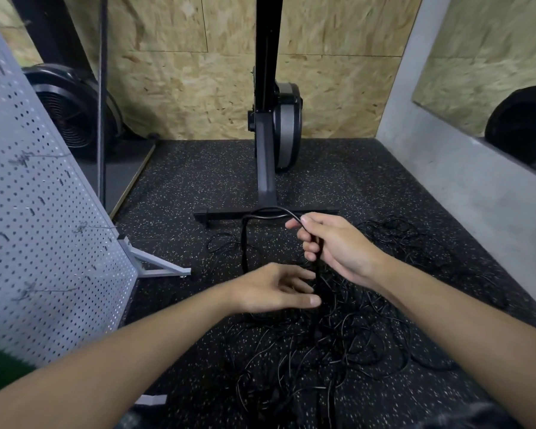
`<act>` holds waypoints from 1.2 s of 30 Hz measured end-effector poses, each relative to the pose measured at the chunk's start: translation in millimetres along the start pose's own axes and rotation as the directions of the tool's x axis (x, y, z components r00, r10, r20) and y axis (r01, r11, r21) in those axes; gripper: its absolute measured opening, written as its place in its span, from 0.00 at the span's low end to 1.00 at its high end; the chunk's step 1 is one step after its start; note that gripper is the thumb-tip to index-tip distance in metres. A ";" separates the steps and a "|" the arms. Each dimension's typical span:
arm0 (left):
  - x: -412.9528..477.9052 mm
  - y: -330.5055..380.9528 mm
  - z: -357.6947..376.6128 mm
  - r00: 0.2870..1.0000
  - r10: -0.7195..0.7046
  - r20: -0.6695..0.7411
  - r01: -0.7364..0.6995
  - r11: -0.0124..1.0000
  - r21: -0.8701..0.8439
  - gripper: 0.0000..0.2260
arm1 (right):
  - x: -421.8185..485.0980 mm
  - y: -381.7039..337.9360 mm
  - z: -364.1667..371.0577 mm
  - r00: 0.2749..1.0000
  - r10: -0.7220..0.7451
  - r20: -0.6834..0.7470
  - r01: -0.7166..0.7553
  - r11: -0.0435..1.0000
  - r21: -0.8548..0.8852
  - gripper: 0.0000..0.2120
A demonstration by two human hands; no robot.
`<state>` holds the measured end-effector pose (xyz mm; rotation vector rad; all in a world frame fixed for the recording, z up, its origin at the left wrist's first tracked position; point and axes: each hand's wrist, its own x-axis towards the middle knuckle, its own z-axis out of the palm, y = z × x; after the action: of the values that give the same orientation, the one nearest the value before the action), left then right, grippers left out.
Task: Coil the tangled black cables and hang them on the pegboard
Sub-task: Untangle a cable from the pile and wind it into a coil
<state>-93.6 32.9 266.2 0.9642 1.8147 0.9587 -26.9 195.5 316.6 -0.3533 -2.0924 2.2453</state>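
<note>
A tangle of thin black cables [338, 342] sprawls over the speckled black floor in front of me. My right hand [334, 246] is closed around one thicker black cable [260, 215], which arches up and left from my fingers, then drops toward the floor. Just below, my left hand [279, 289] hovers with fingers spread and nothing in it, close to the hanging part of that cable. The grey pegboard [41, 230] leans on its stand at the left, with a few hooks sticking out of it.
A black rowing machine [270, 156] stands upright ahead, its foot bar [223, 215] lying right behind the cables. A black fan wheel [65, 113] sits behind the pegboard. The pegboard's white foot [158, 267] juts onto the floor. A grey wall [464, 193] runs along the right.
</note>
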 end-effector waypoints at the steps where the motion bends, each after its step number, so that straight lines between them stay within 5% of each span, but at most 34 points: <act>1: 3.2 -0.5 5.8 0.997 0.028 -0.069 -0.027 0.999 0.021 0.29 | 0.2 -1.9 0.2 1.000 -0.002 -0.002 0.002 0.999 0.033 0.15; 4: 11.2 -0.1 9.6 0.894 0.130 -0.429 -0.046 0.979 0.200 0.21 | 1.1 -9.0 0.4 1.000 -0.013 -0.013 0.015 0.991 0.132 0.15; 6: 12.8 2.6 6.2 0.814 0.206 -0.543 -0.048 0.956 0.290 0.20 | 1.7 -12.5 0.1 0.999 -0.027 -0.020 0.030 0.983 0.181 0.15; 8: 12.8 5.2 3.9 0.844 0.256 -0.472 -0.112 0.944 0.312 0.20 | 2.6 -13.4 -0.8 0.999 -0.031 -0.013 0.033 0.973 0.227 0.15; 11: 13.0 4.8 4.5 0.859 0.362 -0.361 -0.210 0.894 0.396 0.08 | 3.5 -11.1 -1.5 1.000 -0.021 0.001 0.021 0.977 0.214 0.15; 15: 13.0 4.5 -1.9 0.802 0.419 -0.425 -0.218 0.868 0.445 0.02 | 4.1 -7.1 -6.1 0.998 -0.045 -0.045 0.041 0.995 -0.086 0.16; 19: 12.6 6.8 -23.2 0.741 0.339 -0.580 -0.196 0.935 0.296 0.05 | 1.7 -1.1 -22.7 0.999 0.021 -0.027 -0.031 0.889 -0.456 0.19; 21: 12.4 7.8 -34.7 0.733 0.206 -0.649 -0.243 0.969 0.033 0.06 | -3.4 2.9 -28.1 0.984 0.168 0.051 -0.101 0.776 -0.623 0.25; 23: 10.1 12.4 -43.0 0.724 0.062 -0.687 -0.340 0.899 -0.277 0.06 | -7.5 8.6 -31.3 0.937 0.323 0.134 -0.143 0.702 -0.697 0.29; 30: 6.2 19.4 -56.9 0.655 -0.176 -0.735 -0.445 0.696 -0.564 0.06 | -6.7 10.3 -37.5 0.950 0.235 0.203 -0.039 0.738 -0.674 0.09; 36: 4.7 4.3 -59.7 0.661 -0.219 -0.718 -0.355 0.751 -0.556 0.11 | -8.1 12.9 -36.1 0.970 0.162 0.180 -0.051 0.864 -0.501 0.10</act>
<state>-148.5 25.2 289.4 0.1361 1.7926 2.1244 -10.2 228.2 302.8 -0.2551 -2.8268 1.8316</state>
